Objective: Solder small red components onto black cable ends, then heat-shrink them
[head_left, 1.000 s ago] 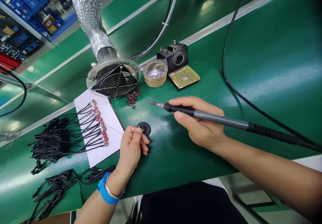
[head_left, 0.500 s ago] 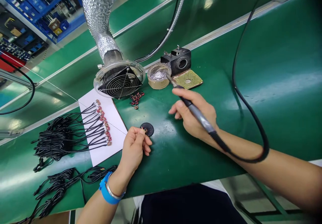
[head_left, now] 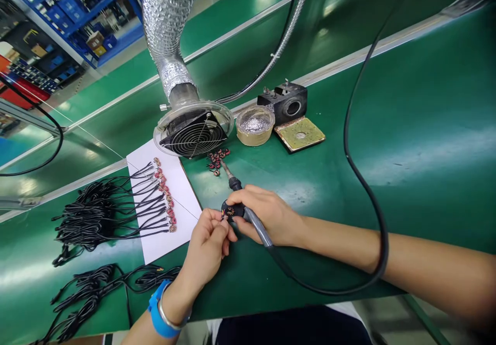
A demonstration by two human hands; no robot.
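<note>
Hands (head_left: 207, 247) (head_left: 271, 216) closer, perhaps in contact

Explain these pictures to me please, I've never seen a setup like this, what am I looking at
No robot here: these are a person's bare hands, filmed by one head-worn camera looking forward and down. The right hand holds a corded, pen-shaped tool, perhaps a soldering iron. The left hand pinches its fingertips together beside a round black piece; anything between them is too small to tell. On the green table lie black cables, some reaching onto a white sheet, a small pile of parts, a round tub and a yellowish pad. A fan hood hangs above.
</note>
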